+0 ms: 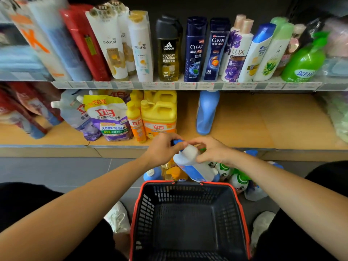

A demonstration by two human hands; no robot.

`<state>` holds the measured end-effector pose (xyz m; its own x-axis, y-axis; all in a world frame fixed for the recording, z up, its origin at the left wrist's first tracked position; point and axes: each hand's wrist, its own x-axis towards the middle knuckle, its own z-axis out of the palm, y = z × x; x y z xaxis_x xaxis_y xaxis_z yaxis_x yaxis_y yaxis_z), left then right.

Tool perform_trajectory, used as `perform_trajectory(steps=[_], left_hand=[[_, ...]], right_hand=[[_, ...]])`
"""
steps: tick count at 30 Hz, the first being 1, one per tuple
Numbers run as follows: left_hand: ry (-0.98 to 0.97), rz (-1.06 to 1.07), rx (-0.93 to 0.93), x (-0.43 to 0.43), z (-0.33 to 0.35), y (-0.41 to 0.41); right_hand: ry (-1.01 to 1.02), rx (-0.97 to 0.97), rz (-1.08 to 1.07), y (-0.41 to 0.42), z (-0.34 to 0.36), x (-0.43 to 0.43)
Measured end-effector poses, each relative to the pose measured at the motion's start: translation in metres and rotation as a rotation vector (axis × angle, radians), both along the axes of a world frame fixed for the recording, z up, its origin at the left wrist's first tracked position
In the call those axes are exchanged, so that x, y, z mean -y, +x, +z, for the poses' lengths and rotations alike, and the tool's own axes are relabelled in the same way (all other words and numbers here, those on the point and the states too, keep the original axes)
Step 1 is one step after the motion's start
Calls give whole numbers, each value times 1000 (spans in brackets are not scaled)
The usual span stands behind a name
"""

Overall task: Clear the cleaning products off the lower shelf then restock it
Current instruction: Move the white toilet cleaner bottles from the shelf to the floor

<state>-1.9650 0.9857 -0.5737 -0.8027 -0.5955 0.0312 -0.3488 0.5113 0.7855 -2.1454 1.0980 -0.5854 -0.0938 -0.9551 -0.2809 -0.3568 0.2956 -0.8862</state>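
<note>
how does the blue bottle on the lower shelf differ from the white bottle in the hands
The all-blue plastic bottle stands upright and untouched on the wooden lower shelf. The white blue-capped plastic bottle is tilted, gripped by the left hand and right hand in front of the shelf. Both are plastic.

Upper shelf point(188, 85): row of bottles point(169, 49) | lower shelf point(254, 125) beneath it: pouches point(111, 117) at left, jugs point(160, 113) just right of them, lone upright bottle point(207, 112) right of centre | floor point(56, 170) before the shelves: loose bottles point(240, 182) behind the basket point(188, 194), a tilted bottle point(188, 157) above them | shoes point(117, 217) either side of the basket.
</note>
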Motion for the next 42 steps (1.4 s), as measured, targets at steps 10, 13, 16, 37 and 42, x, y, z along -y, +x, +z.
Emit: perform_trajectory(steps=[10,13,16,37,42], left_hand=[[312,32,-32,9,-13,-20],[285,4,-7,18,-23,-16],[99,-33,139,24,-42,-7],[-109,-244,663,53,-108,33],[-53,-213,660,46,-108,36]], right_hand=[[-185,-261,-206,-6,-43,-2],[-134,-241,-290,-14,-57,-6],[-82,-253,-299,-17,-79,-7],[222,-538,182,-35,-47,66],[-213,-524,-173,-15,-11,129]])
